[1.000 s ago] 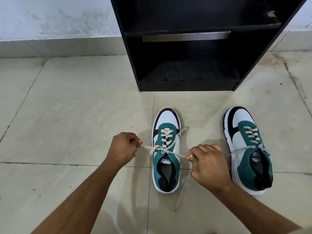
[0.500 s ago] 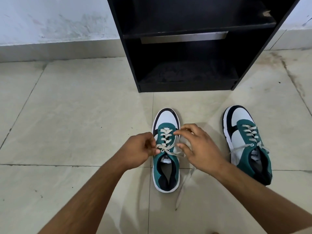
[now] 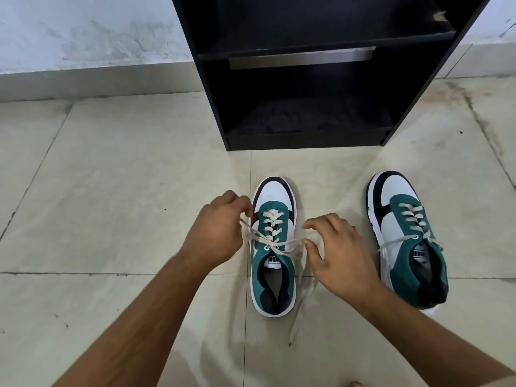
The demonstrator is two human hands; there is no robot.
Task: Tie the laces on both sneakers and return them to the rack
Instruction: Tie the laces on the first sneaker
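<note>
Two teal, white and black sneakers stand on the tiled floor, toes toward the black rack (image 3: 212, 88). My left hand (image 3: 216, 236) is at the left side of the middle sneaker (image 3: 275, 289) and pinches a loop of its cream lace (image 3: 287, 245). My right hand (image 3: 340, 258) hovers at that shoe's right side, thumb and forefinger apart around the other lace strand, the remaining fingers spread. A loose lace end trails on the floor behind the shoe. The right sneaker (image 3: 410, 247) lies a little apart, its laces loose.
The rack's lower shelf (image 3: 307, 127) and upper shelf (image 3: 335, 37) hold no shoes. A white wall with a skirting strip (image 3: 92, 76) runs behind. Bare floor tiles (image 3: 117, 191) stretch to the left of the shoes.
My hands pulled the laces apart, came together over the shoe's tongue, and now have spread again. The left hand has drawn a loop out to the left; the right hand has opened.
</note>
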